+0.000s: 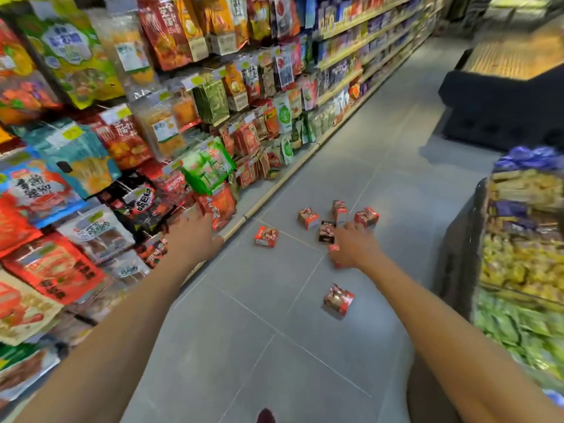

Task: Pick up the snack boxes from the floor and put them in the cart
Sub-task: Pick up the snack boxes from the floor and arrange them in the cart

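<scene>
Several small red snack boxes lie scattered on the grey tiled floor: one to the left (266, 236), three further back (308, 218) (339, 210) (366, 217), a darker box (327, 232) among them, and one nearer me (338, 299). My right hand (354, 247) stretches out over the cluster with its fingers extended, and it covers most of another red box (334, 248). Whether it touches that box I cannot tell. My left hand (195, 236) reaches forward beside the lowest shelf, fingers spread, holding nothing. No cart is in view.
A long shelf (268, 190) of hanging snack bags runs along the left of the aisle. On the right stands a display bin (476, 227) full of wrapped sweets, with a dark freezer cabinet (500, 111) beyond it. The floor between them is open tile.
</scene>
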Available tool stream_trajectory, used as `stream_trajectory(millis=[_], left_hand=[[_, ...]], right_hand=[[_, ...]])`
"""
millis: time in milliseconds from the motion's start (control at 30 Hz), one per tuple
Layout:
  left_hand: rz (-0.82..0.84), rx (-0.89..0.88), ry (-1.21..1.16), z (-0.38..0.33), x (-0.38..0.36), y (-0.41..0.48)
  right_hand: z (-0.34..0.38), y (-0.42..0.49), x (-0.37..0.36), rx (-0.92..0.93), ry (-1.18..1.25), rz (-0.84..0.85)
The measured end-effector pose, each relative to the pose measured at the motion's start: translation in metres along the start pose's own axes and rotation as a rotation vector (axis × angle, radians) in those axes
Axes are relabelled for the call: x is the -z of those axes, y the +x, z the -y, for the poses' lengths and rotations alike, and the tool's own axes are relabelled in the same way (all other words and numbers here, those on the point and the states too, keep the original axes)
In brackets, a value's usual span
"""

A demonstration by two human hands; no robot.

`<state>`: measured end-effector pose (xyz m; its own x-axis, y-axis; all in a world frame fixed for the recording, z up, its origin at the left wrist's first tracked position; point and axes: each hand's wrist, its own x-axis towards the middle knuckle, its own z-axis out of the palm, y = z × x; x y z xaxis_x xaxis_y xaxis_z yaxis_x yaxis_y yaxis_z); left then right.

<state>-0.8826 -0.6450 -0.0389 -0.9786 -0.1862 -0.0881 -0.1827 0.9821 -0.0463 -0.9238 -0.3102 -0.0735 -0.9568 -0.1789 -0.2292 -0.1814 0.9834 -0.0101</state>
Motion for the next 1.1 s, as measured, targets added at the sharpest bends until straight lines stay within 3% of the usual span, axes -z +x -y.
stream_trajectory(millis=[467,667,1100], left_hand=[[0.211,-0.206,0.002,-0.066,-0.063,0.222],[0.302,-0.318,-0.022,-0.097,-0.082,0.318],[0.421,-0.339,-0.102,-0.157,-0.166,0.486]], right_hand=[[-0.058,0.151,-0.044,-0.201,0.075,0.269],[-0.063,0.221,-0.056,-0.242,0.163,0.268],[-0.124,0.36,-0.137,-0.353,0.332,0.354]])
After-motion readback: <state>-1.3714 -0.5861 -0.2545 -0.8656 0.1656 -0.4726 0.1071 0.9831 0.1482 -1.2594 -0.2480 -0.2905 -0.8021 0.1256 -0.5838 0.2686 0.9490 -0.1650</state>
